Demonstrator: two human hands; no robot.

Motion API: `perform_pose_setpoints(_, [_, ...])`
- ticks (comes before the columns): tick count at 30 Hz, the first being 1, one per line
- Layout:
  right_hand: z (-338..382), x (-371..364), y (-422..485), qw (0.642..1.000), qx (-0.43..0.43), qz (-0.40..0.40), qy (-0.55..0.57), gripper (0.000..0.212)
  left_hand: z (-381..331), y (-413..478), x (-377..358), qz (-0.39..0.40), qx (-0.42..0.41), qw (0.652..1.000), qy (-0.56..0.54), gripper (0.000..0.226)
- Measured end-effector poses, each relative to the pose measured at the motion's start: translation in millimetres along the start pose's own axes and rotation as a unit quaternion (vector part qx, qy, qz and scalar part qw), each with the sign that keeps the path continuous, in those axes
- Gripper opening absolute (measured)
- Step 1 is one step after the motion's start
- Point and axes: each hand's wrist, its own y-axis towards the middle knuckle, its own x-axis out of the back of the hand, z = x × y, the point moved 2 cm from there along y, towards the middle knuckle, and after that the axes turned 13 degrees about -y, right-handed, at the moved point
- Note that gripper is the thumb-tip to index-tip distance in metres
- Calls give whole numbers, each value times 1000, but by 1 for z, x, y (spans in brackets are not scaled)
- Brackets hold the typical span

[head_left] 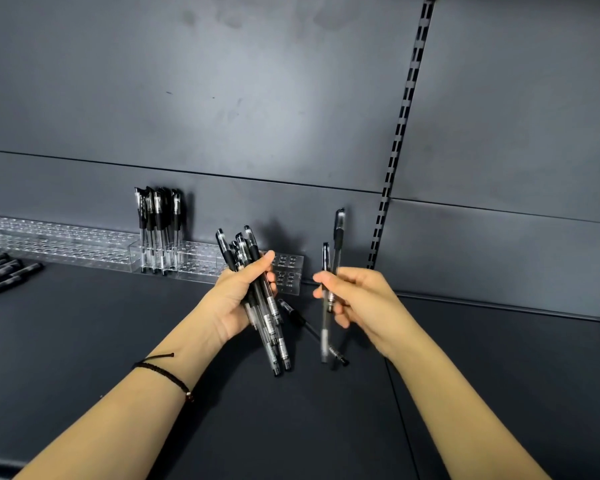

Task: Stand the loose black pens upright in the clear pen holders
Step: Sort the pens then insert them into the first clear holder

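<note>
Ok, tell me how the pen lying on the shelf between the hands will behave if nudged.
The pen lies flat on the smooth dark shelf; its round barrel would probably roll. Slim and mostly clear plastic, it is likely light and stiff.

Black pen bunch tilted; pen pair near-upright; standing pens in clear holders.

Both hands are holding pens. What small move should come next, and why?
Probably lower one of the two pens in the right hand into an empty hole at the right end of the clear holder. That hand pinches only those two, the holes sit close by, and the left hand is busy gripping a whole bundle.
</note>
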Motion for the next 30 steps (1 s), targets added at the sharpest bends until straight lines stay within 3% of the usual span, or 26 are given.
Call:
perform_pose_setpoints(3, [4, -12, -5, 998, 29, 45, 27, 21, 0, -5, -4, 29, -8, 999, 34, 20])
perform_pose_setpoints(7, [3, -24, -9, 981, 76, 85, -156, 26, 4, -14, -14, 72, -24, 994, 80, 23])
perform_pose_setpoints(18, [3, -28, -14, 930, 198, 30, -308, 23, 5, -21, -23, 100, -69, 983, 137, 47])
perform_pose_setpoints(21, [4, -26, -14, 916, 218, 18, -335, 20, 6, -23, -26, 109, -64, 981, 147, 40])
perform_pose_setpoints(26, [10, -23, -17, 890, 226, 3, -395, 35, 6, -25, -27, 112, -51, 982, 146, 43])
perform_pose_setpoints(30, [10, -21, -16, 889, 229, 0, -396, 52, 5, -27, -28, 112, -60, 980, 153, 41])
